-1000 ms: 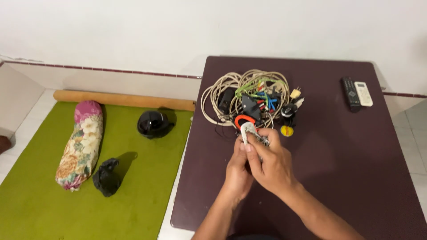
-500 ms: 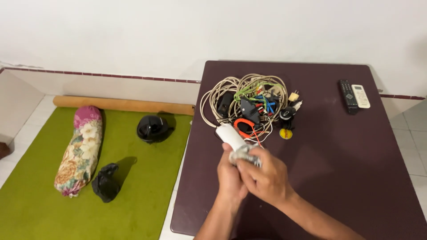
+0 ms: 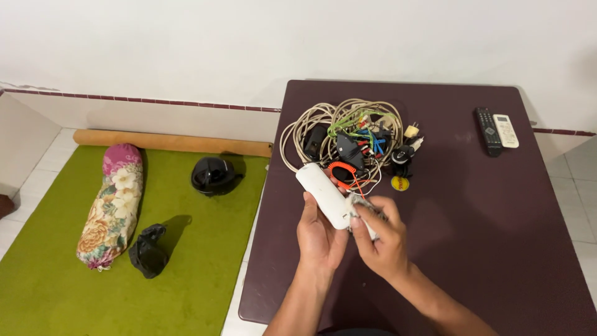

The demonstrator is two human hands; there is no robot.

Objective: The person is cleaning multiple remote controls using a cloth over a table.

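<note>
over the near middle of the dark maroon table point(image 3: 497, 249), the left hand point(image 3: 318, 235) cradles a white oblong device point(image 3: 323, 195) from below, palm up, fingers curled round its near end so the smooth body slants up and away toward the table's far left. that grip leaves the upper face of the device bare and turned to the camera. the right hand point(image 3: 382, 239) is closed on a crumpled grey-white wad point(image 3: 364, 211), perhaps a cloth or a wrapper, i cannot tell which, and presses it against the near right end of the device, just where the left palm props it. so one hand steadies while the other works at the surface.

just beyond the hands, toward the table's far middle, lies a tangle of cables point(image 3: 339, 134): pale cream loops around the outside, with green, blue and red leads, a black adapter and an orange coiled cord point(image 3: 342, 169) bunched inside. the orange coil sits just behind the white device, and thin red wires trail from it toward the hands. a small yellow round object point(image 3: 400, 183) rests at the near right edge of the heap.

well apart, near the far right corner, a black remote point(image 3: 488, 132) and a white remote point(image 3: 505, 130) lie side by side.

left of the table, a green mat point(image 3: 50, 292) on the floor carries a floral bolster point(image 3: 112, 202), a black helmet point(image 3: 213, 175) and a black bag point(image 3: 148, 250), with a wooden pole point(image 3: 171, 142) along its far edge.
</note>
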